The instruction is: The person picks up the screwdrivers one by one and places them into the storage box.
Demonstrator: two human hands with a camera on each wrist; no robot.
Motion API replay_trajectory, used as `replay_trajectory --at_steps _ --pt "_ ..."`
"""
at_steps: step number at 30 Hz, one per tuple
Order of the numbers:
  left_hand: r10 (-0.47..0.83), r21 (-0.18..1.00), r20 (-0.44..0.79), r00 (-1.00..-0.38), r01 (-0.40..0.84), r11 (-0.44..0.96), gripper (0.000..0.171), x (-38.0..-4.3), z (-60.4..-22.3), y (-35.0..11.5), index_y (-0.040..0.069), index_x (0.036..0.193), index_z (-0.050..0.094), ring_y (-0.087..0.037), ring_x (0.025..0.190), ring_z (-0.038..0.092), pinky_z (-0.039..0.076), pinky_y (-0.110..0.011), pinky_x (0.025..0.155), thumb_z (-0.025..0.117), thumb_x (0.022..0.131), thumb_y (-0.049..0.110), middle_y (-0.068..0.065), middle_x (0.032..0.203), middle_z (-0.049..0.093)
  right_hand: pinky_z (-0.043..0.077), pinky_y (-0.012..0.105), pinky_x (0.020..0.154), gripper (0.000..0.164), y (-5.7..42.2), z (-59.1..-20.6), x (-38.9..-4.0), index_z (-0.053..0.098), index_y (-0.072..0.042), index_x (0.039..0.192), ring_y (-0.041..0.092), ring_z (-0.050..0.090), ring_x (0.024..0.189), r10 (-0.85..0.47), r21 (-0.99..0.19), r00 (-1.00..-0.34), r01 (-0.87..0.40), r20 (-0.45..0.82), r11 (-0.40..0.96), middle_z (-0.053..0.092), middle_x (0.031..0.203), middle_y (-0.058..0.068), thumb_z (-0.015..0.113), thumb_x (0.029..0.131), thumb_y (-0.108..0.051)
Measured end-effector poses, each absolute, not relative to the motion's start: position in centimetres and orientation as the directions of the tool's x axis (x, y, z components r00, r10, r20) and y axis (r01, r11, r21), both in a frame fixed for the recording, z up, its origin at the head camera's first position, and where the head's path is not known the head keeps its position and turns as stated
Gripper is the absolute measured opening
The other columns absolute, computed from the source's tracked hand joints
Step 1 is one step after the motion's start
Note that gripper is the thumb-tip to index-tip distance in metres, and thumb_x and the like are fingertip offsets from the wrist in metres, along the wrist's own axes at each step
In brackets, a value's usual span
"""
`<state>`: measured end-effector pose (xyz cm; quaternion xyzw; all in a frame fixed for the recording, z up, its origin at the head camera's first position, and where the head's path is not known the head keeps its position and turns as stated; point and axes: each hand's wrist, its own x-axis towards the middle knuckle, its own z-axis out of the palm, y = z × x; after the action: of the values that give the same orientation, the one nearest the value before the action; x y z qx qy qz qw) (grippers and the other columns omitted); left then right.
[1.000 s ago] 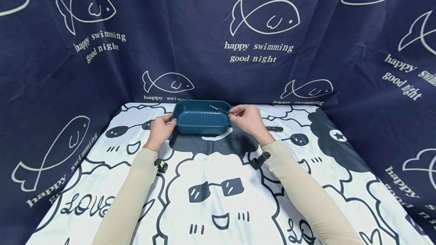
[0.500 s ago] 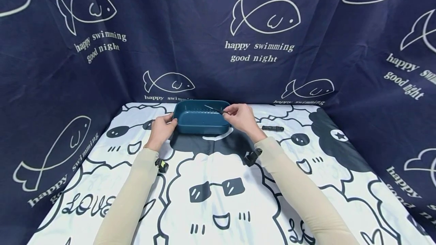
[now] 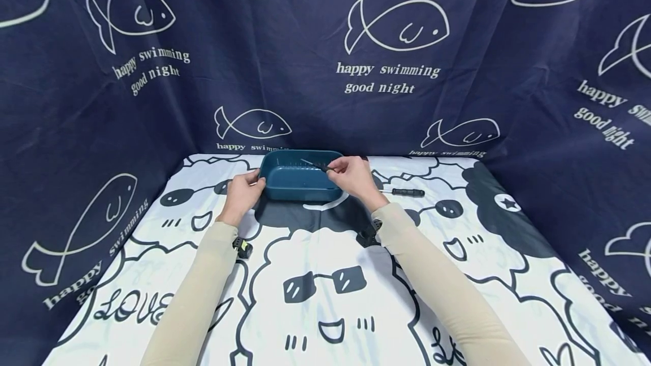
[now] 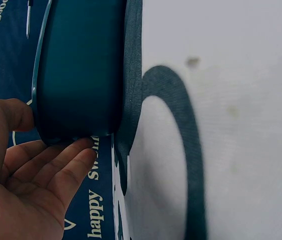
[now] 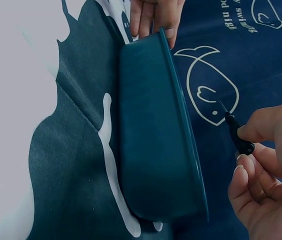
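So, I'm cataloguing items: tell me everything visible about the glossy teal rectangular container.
The glossy, plastic-looking teal rectangular container has rounded corners, a thin rim and short marks along its inner back wall. Open-topped, it stands upright on the white, dark-patterned cloth, the left hand holding its left end.

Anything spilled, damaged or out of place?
A brownish smudge shows over the white cloth in the left wrist view, unlike the dark printed outline; stain or lens dirt, I can't tell. No spill or damage shows around the blue tub.
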<state>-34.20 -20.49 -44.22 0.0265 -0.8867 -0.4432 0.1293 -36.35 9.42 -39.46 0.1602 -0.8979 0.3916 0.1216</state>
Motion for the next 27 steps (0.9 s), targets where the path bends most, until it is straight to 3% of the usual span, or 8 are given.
replay_trajectory --at_steps 27 --pt "-0.175 0.799 0.189 -0.966 0.047 0.6 0.049 -34.0 -44.1 -20.3 0.006 0.148 0.056 -0.031 0.119 0.069 0.057 -0.048 0.1 0.06 0.103 0.026 -0.017 0.133 0.069 0.055 0.032 0.07 0.014 7.3 -40.7 -37.6 0.08 -0.012 0.102 0.016 0.068 0.078 -0.183 -0.669 -0.944 -0.325 0.276 0.668 0.075 0.086 0.0 0.074 0.093 -0.022"
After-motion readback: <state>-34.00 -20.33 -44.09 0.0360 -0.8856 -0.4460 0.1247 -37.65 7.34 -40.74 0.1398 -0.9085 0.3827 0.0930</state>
